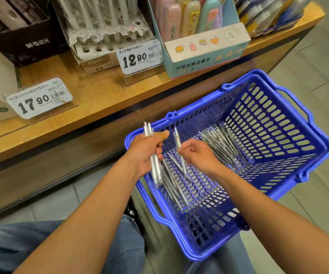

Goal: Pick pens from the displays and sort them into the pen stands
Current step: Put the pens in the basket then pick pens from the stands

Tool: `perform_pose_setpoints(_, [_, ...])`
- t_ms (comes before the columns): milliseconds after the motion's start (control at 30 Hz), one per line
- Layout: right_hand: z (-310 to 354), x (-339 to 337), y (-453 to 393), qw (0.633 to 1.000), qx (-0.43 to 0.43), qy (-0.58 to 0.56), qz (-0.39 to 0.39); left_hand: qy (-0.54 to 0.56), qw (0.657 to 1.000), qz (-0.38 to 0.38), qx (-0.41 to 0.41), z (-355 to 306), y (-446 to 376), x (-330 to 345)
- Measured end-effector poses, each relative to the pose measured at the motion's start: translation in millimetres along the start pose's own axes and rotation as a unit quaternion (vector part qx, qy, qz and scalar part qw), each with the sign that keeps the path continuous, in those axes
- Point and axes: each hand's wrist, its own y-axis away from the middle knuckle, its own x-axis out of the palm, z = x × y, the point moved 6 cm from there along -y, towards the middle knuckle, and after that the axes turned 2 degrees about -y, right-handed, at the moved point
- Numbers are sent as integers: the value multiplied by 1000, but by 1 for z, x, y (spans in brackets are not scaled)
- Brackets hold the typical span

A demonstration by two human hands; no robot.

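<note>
Denim knees brace a blue basket (298, 175) of loose pens (222, 142). Left hand (146, 153) grips a gathered bundle (154, 165); right hand (197, 153) pinches one pen (179, 144), probably adding it. Pen stand (98, 47) waits on the shelf (104, 95) beyond.

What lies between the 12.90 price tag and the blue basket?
In the head view, only bare wooden shelf lies between the 12.90 price tag and the blue basket.

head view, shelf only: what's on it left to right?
17.90 price tag → black M&G box → clear pen stand → 12.90 price tag → pale blue eraser box
</note>
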Motion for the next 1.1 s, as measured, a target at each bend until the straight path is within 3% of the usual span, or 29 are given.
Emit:
perform_pose_setpoints(133, [41, 18, 34, 991, -83, -97, 49, -5, 999, 47, -14, 3, 4, 5])
perform_pose_setpoints(300, [20, 27, 11, 990, -60, -111, 55, 45, 998, 47, -14, 4, 2, 2])
perform_pose_setpoints(400, [-37, 13, -28, 997, 25, 76, -18, 44, 999, 24, -8, 3, -2, -3])
perform_pose_setpoints(467, [-79, 10, -45, 962, 87, 258, -18, 49, 998, 24, -11, 2, -2, -3])
perform_pose_setpoints(533, [-110, 15, -53, 924, 132, 360, 2, 49, 998, 21, -14, 0, -3, -3])
perform_pose_setpoints(833, [-146, 46, -63, 845, 131, 514, 61, 65, 997, 34, -19, 2, 0, -4])
perform_pose_setpoints(933, [-138, 37, -57, 866, 177, 460, 83, 55, 997, 35, -28, 2, 2, -1])
perform_pose_setpoints(1100, [-87, 12, -26, 973, 191, 119, 58, 30, 998, 29, -39, 2, 2, 1])
